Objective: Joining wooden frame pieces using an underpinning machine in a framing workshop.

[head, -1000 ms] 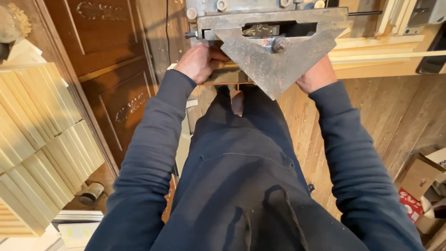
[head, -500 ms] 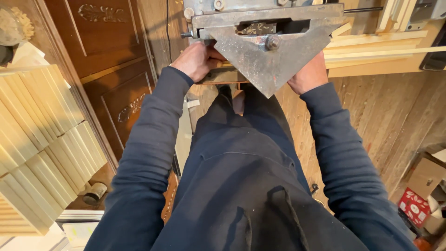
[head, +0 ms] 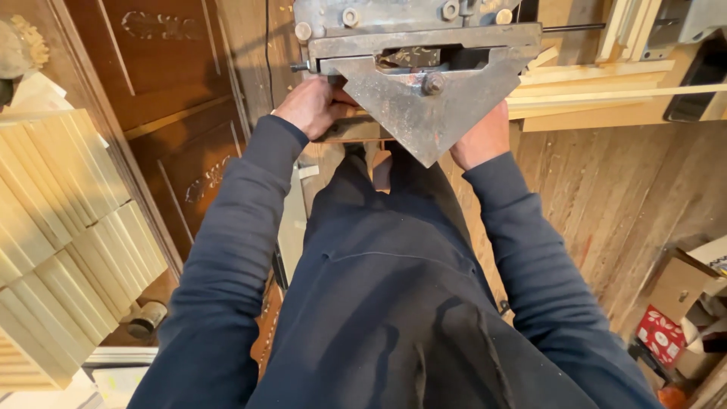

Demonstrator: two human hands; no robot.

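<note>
A grey metal machine (head: 424,45) with a triangular steel plate (head: 428,113) pointing toward me stands at the top of the view. My left hand (head: 310,106) reaches under the plate's left side, fingers curled on a brown wooden piece (head: 352,130) lying beneath it. Against the plate's right edge rests my right hand (head: 481,140), with its fingers hidden behind the metal. Wood chips sit in the machine's slot (head: 409,57). Both arms are in dark blue sleeves.
Pale wooden mouldings (head: 60,250) are stacked at the left beside a dark carved wooden door panel (head: 174,113). Long light wood strips (head: 606,95) lie to the right of the machine. Cardboard boxes (head: 674,303) stand on the plank floor at lower right.
Both hands stay at the plate. The view has dropped slightly, so more of the machine's top shows.
</note>
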